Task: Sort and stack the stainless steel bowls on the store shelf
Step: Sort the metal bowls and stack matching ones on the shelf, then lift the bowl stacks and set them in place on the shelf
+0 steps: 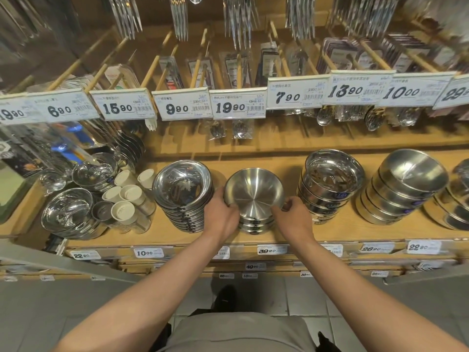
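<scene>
A brushed steel bowl (254, 190) tops a short stack of bowls (256, 223) at the middle of the wooden shelf (337, 231). My left hand (221, 214) grips the bowl's left rim, and my right hand (293, 215) grips its right rim. A tall leaning stack of shiny plates (184, 191) stands just left of my left hand. Right of my right hand are a stack of polished bowls (330, 184) and a stack of brushed bowls (403, 186).
White cups (127, 196) and more shiny bowls (69, 212) crowd the shelf's left end. Another bowl stack (454, 201) sits at the far right. Price tags (182, 104) and packaged cutlery hang overhead. Labels line the shelf's front edge (272, 249).
</scene>
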Action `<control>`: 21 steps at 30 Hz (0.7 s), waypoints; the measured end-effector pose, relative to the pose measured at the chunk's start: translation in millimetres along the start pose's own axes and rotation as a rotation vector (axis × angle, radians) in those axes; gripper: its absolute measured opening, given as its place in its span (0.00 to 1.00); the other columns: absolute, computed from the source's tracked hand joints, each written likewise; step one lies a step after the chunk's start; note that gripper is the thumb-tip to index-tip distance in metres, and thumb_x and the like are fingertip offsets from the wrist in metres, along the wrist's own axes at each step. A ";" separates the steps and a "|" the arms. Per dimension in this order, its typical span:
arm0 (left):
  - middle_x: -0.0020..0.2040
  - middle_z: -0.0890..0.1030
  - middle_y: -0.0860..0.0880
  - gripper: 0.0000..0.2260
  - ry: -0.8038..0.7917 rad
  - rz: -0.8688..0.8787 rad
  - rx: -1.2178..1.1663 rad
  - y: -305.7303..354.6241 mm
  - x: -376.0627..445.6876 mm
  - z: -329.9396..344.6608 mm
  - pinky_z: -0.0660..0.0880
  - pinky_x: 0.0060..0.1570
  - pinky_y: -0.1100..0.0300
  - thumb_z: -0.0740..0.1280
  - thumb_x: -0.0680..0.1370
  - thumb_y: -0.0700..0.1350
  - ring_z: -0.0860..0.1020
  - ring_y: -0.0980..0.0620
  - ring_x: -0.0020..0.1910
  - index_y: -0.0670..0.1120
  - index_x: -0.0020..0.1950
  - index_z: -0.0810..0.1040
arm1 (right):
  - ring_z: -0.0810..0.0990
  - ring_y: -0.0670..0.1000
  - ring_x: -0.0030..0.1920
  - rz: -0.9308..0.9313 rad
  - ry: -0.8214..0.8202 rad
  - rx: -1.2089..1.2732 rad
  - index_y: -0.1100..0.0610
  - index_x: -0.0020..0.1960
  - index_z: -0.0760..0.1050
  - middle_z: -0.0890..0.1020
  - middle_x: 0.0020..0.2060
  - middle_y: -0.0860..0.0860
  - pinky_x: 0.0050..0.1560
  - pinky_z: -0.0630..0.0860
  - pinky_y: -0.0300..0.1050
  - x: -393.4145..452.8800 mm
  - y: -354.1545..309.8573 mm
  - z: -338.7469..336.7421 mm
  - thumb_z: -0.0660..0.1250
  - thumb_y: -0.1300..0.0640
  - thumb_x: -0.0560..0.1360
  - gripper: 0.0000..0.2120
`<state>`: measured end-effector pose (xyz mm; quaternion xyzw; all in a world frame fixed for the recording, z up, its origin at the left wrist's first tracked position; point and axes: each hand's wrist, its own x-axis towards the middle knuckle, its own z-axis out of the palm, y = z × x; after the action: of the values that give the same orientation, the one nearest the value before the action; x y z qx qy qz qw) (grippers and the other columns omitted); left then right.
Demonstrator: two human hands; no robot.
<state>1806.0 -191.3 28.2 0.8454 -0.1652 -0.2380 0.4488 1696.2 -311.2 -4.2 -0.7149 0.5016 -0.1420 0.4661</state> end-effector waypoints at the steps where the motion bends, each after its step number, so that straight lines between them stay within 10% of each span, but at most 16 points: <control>1: 0.49 0.79 0.59 0.22 -0.004 -0.002 -0.009 0.0 -1.3 -0.8 0.71 0.49 0.63 0.66 0.79 0.38 0.75 0.66 0.44 0.48 0.73 0.73 | 0.76 0.48 0.40 0.002 -0.009 0.007 0.59 0.54 0.76 0.78 0.40 0.46 0.32 0.65 0.38 -0.2 0.5 -0.5 0.70 0.53 0.76 0.12; 6: 0.56 0.81 0.54 0.20 -0.033 -0.001 -0.028 -3.6 -10.5 -10.4 0.71 0.54 0.61 0.64 0.79 0.39 0.79 0.53 0.59 0.48 0.71 0.74 | 0.76 0.48 0.47 0.030 -0.048 0.041 0.60 0.69 0.72 0.76 0.43 0.43 0.42 0.69 0.43 -7.7 9.6 -8.4 0.68 0.48 0.78 0.24; 11: 0.55 0.80 0.59 0.20 -0.013 0.018 0.003 -21.4 -28.4 -34.8 0.69 0.49 0.77 0.64 0.80 0.40 0.77 0.67 0.52 0.47 0.73 0.73 | 0.77 0.45 0.46 0.006 -0.042 0.124 0.56 0.70 0.73 0.75 0.43 0.35 0.49 0.68 0.43 -28.3 21.4 -25.1 0.68 0.48 0.78 0.23; 21: 0.54 0.83 0.49 0.12 0.072 -0.158 -0.233 -64.6 -65.3 -98.2 0.77 0.63 0.47 0.65 0.82 0.39 0.81 0.47 0.58 0.54 0.61 0.78 | 0.83 0.44 0.46 -0.037 -0.189 0.389 0.46 0.52 0.79 0.84 0.44 0.44 0.50 0.81 0.46 -68.0 12.9 -32.9 0.66 0.52 0.80 0.04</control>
<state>1810.0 -57.3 38.2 0.8059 -0.0533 -0.2599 0.5293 1635.5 -271.5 20.7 -0.6307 0.4054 -0.1771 0.6376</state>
